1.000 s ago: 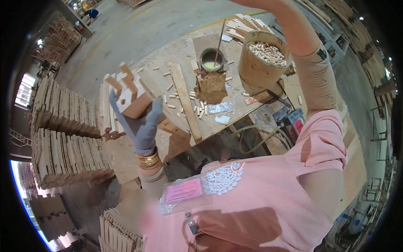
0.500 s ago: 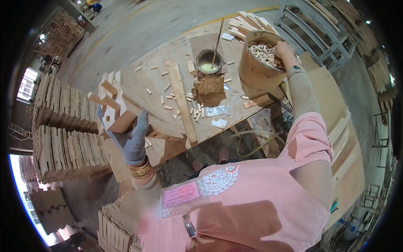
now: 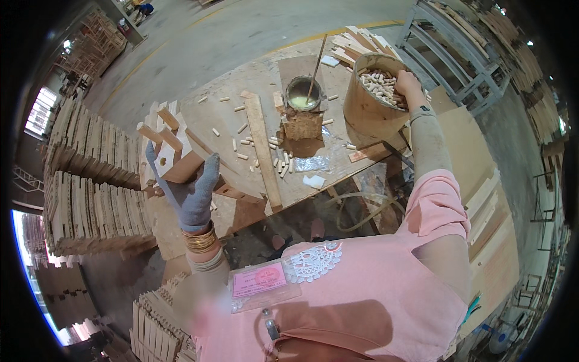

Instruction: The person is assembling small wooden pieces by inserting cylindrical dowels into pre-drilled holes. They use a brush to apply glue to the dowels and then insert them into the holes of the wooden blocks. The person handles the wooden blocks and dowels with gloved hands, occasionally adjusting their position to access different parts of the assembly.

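Observation:
My left hand, in a grey knit glove, grips a wooden workpiece from below, thumb on its right side. Three wooden pegs stick out of its end face, and one round hole beside them is open. Far to the right, my bare right hand reaches over the rim of a round wooden tub. Small wooden dowels fill the tub. The fingers of that hand are curled down among the dowels, their tips hidden.
A pot of pale liquid with a stick stands on a block mid-table. Loose dowels and a long wooden strip lie on the tabletop. Stacked boards rise at left; a grey metal frame stands beyond the tub.
The view has shifted slightly. My left hand still holds the workpiece, now tipped a little differently. My right hand stays in the tub, a bit lower among the dowels.

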A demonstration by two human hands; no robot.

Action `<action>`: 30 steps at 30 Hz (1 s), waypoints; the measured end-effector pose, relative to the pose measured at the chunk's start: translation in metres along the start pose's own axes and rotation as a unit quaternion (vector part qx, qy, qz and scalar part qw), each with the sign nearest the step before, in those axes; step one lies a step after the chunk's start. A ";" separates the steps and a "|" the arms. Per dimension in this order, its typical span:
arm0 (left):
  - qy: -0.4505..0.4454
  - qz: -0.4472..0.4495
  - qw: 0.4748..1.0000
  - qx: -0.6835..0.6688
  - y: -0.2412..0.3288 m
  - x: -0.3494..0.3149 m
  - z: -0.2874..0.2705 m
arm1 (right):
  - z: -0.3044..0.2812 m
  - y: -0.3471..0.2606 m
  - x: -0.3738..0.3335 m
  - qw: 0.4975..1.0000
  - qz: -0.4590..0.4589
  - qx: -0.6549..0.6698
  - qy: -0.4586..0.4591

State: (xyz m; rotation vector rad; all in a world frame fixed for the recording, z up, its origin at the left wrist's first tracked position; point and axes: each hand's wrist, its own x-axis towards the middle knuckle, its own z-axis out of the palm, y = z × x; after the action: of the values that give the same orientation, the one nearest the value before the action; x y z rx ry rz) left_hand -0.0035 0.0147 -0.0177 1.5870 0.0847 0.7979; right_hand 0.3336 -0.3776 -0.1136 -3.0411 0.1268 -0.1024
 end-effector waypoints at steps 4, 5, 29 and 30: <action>-0.005 0.016 1.000 0.014 -0.004 -0.001 -0.007 | -0.004 0.006 0.005 1.000 -0.005 -0.015 -0.001; -0.007 0.025 0.999 0.026 -0.004 -0.002 -0.007 | -0.002 0.009 0.005 0.999 -0.009 -0.033 -0.006; -0.065 0.091 0.993 -0.030 -0.004 0.022 -0.007 | -0.228 -0.248 -0.229 0.632 -0.613 0.470 0.066; -0.063 0.107 0.992 -0.021 -0.004 0.023 -0.006 | -0.232 -0.261 -0.239 0.619 -0.657 0.420 0.092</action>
State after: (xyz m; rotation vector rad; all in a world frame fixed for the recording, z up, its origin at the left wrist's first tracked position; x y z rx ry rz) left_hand 0.0117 0.0321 -0.0115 1.6199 -0.1956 0.8567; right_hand 0.1006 -0.1200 0.1279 -1.5560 -1.6006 -0.4041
